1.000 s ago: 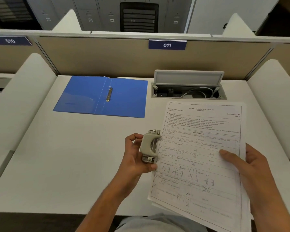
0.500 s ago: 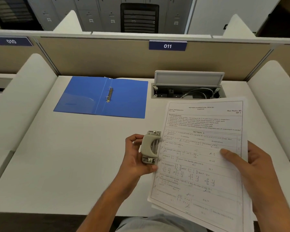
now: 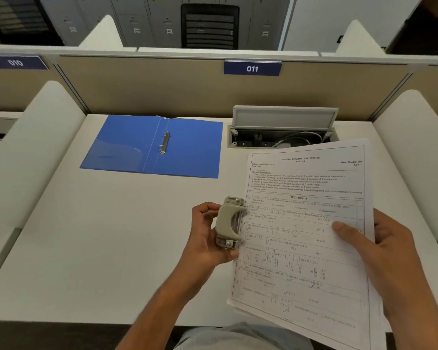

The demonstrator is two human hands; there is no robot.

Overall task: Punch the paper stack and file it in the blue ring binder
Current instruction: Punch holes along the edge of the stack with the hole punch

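Observation:
My left hand point(image 3: 204, 236) grips a small beige hole punch point(image 3: 229, 222), held off the desk, its jaw fitted over the left edge of the paper stack point(image 3: 306, 231). The stack is printed exam sheets, tilted up above the desk. My right hand point(image 3: 379, 251) holds it by the right edge, thumb on top of the front sheet. The blue ring binder point(image 3: 192, 150) lies open and flat at the back left of the desk, with its metal rings point(image 3: 164, 143) near the spine. Whether the rings are open is too small to tell.
The white desk point(image 3: 99, 236) has padded white side dividers and a beige back panel marked 011 point(image 3: 252, 68). A cable box point(image 3: 281, 133) with its lid raised sits at the back, just beyond the top of the sheets.
The paper stack and both hands have risen slightly and tilted a little; the punch stays on the left edge of the sheets. The binder has not moved.

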